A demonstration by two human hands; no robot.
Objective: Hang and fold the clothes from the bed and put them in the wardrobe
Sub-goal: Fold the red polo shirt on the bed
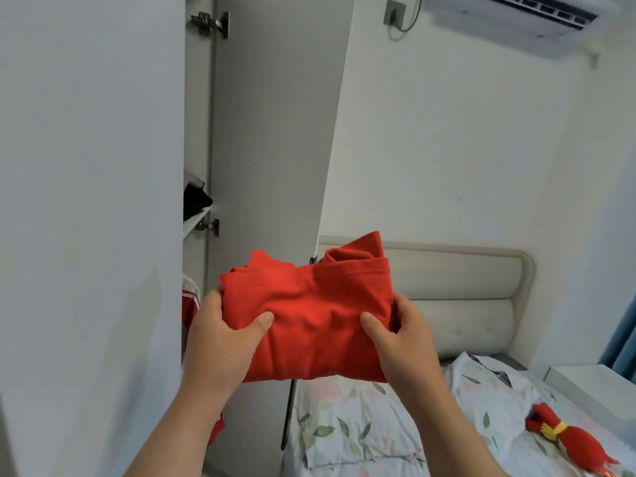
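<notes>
Both hands up in front of me: left hand (pixel 220 333) grips the left edge of the folded red garment (pixel 309 318), thumb pressed on top, fingers hidden underneath; right hand (pixel 404 342) grips the right edge the same way, thumb on top. Garment held flat between the two hands, in the air, folded into a thick rough rectangle with loose folds sticking up at its far edge. It sits in front of the open wardrobe door (pixel 272 132), just right of the wardrobe (pixel 89 201) side panel. Through the gap, left: dark folded clothes (pixel 196 197) on a shelf, and lower down a red-and-white garment (pixel 190 304) hanging. Right of the door: bed (pixel 516 456) with floral sheet, floral pillow (pixel 351 421) near the padded headboard (pixel 457 287). Red plush toy (pixel 568 442) lies on the bed, near right. Air conditioner (pixel 516 18) on the far wall, top right.
</notes>
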